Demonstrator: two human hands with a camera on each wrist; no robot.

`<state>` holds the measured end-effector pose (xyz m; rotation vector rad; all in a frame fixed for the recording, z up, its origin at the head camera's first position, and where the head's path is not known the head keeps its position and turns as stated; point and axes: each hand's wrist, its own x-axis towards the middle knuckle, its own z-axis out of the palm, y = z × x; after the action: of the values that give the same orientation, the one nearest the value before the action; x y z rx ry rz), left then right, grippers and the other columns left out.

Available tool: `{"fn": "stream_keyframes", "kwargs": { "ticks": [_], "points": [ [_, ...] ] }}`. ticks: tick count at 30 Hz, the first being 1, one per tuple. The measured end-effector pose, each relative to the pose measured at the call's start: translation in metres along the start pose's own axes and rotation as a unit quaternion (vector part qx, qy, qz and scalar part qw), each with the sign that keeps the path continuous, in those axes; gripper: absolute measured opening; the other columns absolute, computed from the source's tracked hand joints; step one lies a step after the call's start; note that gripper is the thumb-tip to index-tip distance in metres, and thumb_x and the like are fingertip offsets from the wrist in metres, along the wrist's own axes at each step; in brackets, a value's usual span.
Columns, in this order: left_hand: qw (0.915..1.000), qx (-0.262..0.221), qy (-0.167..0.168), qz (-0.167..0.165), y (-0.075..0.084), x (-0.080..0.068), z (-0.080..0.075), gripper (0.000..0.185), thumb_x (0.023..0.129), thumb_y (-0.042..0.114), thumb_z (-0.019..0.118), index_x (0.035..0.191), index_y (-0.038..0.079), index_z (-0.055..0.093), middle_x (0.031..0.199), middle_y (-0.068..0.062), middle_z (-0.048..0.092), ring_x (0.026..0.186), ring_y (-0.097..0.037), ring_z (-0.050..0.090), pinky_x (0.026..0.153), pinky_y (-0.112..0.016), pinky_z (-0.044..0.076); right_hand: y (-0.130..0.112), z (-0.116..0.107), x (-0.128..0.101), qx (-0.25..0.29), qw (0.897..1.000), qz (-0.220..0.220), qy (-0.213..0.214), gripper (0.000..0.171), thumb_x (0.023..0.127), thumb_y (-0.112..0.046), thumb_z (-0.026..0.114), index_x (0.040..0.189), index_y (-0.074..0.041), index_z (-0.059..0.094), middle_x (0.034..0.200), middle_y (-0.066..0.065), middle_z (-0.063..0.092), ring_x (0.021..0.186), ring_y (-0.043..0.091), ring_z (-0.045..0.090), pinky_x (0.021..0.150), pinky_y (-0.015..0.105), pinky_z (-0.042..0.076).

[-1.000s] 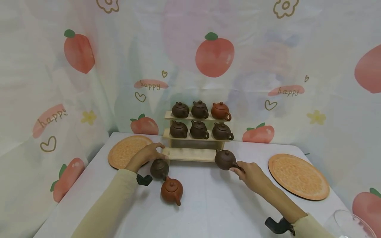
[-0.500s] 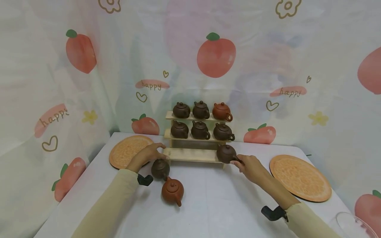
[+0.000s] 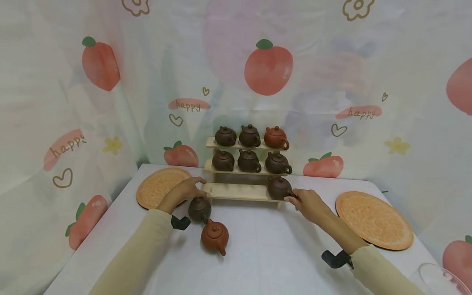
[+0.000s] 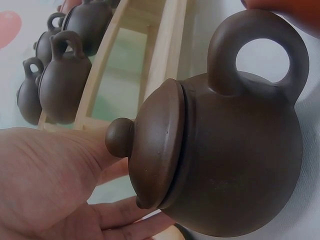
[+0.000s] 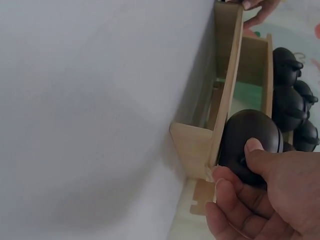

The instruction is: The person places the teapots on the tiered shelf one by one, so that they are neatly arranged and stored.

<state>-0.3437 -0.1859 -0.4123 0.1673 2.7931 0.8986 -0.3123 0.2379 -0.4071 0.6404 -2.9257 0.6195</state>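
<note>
My right hand (image 3: 309, 206) pinches the handle of a dark brown teapot (image 3: 280, 188) at the right end of the lowest board of a three-tier wooden display stand (image 3: 239, 191). In the right wrist view, thumb and index finger meet at the back of that teapot (image 5: 250, 132), low over the board. At the board's other end my left hand (image 3: 183, 192) grips the corner, index finger behind and thumb in front. Another dark teapot (image 3: 199, 209) stands on the table just below the left hand; its lid and looped handle fill the left wrist view. A reddish-brown teapot (image 3: 214, 236) stands nearer me, touching or nearly touching it.
Several teapots occupy the upper two tiers, all dark but one reddish teapot (image 3: 275, 137) at top right. Round orange-patterned mats (image 3: 374, 220) lie on the right and left of the white-covered table (image 3: 254, 262). A clear container (image 3: 439, 278) stands at the front right corner.
My right hand has brought the dark teapot up and back from before the stand's right end onto the lowest board. The left hand has kept its place at the board's left end.
</note>
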Motion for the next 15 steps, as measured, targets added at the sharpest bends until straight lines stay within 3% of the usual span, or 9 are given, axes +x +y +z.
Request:
{"fn": "stream_keyframes", "kwargs": {
  "ticks": [12,15],
  "points": [
    [1.0000,0.006,0.006,0.001,0.0019,-0.0003,-0.0006,0.064,0.092,0.041,0.083,0.146,0.014,0.061,0.154,-0.024,0.053,0.142,-0.043,0.050,0.114,-0.059,0.041,0.0034,0.0037,-0.0044,0.006,1.000,0.022,0.007,0.026,0.105,-0.026,0.067,0.088,-0.007,0.062,0.069,0.005,0.066,0.061,0.014,0.048,0.056,0.028,0.037],
    [1.0000,0.008,0.005,-0.001,0.0028,0.0001,-0.0003,0.064,0.092,0.040,0.083,0.146,0.014,0.060,0.154,-0.024,0.053,0.142,-0.042,0.050,0.115,-0.058,0.041,0.0026,0.0029,-0.0070,-0.003,0.999,0.047,-0.006,0.032,0.104,-0.031,0.070,0.086,-0.004,0.066,0.066,0.004,0.064,0.061,0.015,0.050,0.056,0.029,0.039]
  ]
}}
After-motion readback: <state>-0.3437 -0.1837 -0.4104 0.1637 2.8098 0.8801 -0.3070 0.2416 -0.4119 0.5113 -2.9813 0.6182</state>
